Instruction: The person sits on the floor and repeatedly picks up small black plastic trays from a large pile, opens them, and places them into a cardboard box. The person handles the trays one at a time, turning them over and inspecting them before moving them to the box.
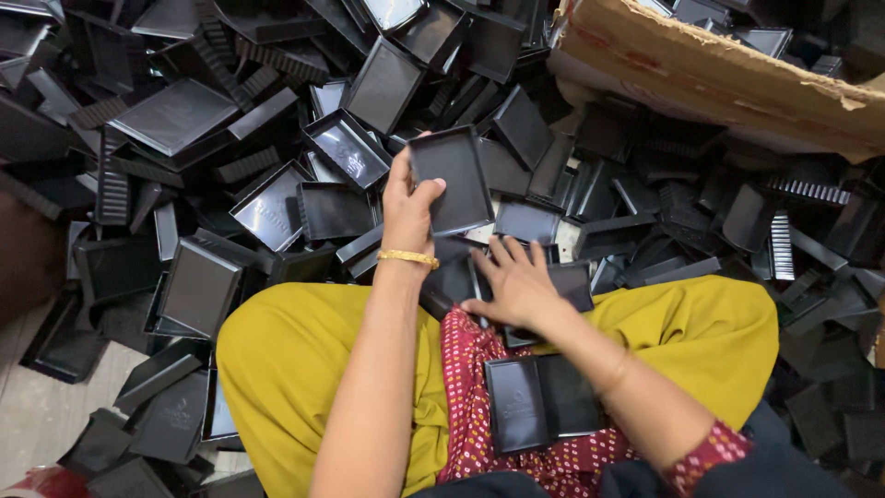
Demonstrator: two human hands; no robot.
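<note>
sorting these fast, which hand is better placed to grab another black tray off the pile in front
Probably the right hand: it lies open and flat on black pieces at the lap, holding nothing. The left hand is already gripping a black rectangular tray raised over the pile.

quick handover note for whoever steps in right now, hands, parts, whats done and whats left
Left hand: raised, gripping a flat black plastic tray by its left edge, thumb on top.
Right hand: palm down, fingers spread on black parts at the lap's front edge; no clear grip.
Parts: a hinged black case lies open on the red patterned cloth in the lap. A loose heap of black trays covers the floor ahead and to both sides; a torn cardboard box sits upper right.
Done: only that case in the lap.
Left: the heap looks unsorted.
</note>
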